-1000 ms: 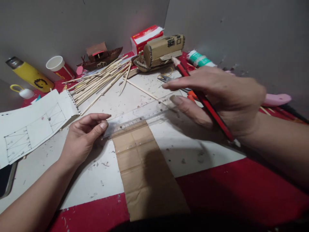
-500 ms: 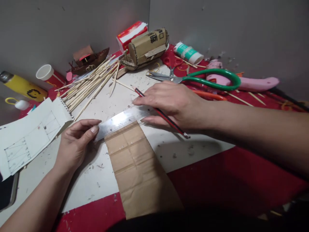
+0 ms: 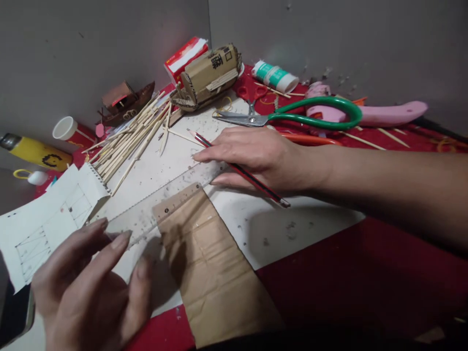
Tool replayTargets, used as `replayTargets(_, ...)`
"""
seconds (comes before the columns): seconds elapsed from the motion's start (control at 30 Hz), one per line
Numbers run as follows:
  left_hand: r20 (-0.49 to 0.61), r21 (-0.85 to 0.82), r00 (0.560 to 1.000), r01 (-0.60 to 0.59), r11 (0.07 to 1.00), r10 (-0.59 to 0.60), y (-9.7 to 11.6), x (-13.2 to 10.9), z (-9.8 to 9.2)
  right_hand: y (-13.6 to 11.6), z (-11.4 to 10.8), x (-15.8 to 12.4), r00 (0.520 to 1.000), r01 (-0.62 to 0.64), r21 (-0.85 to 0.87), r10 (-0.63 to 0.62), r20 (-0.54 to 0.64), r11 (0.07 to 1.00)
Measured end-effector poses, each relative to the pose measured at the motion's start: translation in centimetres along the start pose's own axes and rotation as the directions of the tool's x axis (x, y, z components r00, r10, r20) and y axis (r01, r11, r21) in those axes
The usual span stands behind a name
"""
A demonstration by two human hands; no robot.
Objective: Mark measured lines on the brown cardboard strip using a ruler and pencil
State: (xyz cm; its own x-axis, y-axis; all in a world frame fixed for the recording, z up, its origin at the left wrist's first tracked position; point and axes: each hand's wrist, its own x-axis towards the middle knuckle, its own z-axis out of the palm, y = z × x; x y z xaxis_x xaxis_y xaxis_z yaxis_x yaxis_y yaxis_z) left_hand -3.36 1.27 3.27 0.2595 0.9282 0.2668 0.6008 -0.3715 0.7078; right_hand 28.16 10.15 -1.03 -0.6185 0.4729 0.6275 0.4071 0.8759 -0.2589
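Observation:
A clear ruler (image 3: 146,218) lies slantwise across the far end of a brown cardboard strip (image 3: 215,265). At the ruler's right end, my right hand (image 3: 256,158) presses down with thumb and forefinger; a red-and-black pencil (image 3: 258,184) is tucked between its fingers, tip toward the upper left. My left hand (image 3: 91,287) is raised in front of the ruler's left end, fingers apart and holding nothing. Its fingertips overlap the ruler's left end in view; whether they touch it I cannot tell.
Beyond the ruler lie wooden sticks (image 3: 127,131), a cardboard boat model (image 3: 212,70) and green-handled scissors (image 3: 314,111). A sheet with pencil drawings (image 3: 54,214) is at left, over a phone (image 3: 16,312). A cup (image 3: 73,131) and yellow bottle (image 3: 36,152) stand behind.
My left hand has let go of the ruler's left end and come back toward me, its fingers spreading. My right hand stays on the ruler with the pencil. The view has shifted slightly.

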Motion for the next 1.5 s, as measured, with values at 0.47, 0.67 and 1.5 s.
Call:
replayTargets(0.47, 0.181, -0.115, 0.892, 0.437, 0.892, -0.414, -0.5, 4.0, 1.9, -3.9, 1.7, 0.6, 0.757, -0.648, 0.351, 0.621, 0.202, 0.676)
replayTargets(0.67, 0.175, -0.387, 0.880, 0.475, 0.790, -0.443, 0.6, 3.3, 1.9, -4.9, 1.7, 0.9, 0.694, -0.696, 0.495, 0.666, 0.274, 0.521)
replayTargets(1.5, 0.006, -0.494, 0.931, 0.321, 0.808, -0.366, 0.7, 2.2, 1.5, -6.1, 0.4, 1.8, 0.639, -0.673, 0.634, 0.731, 0.238, 0.382)
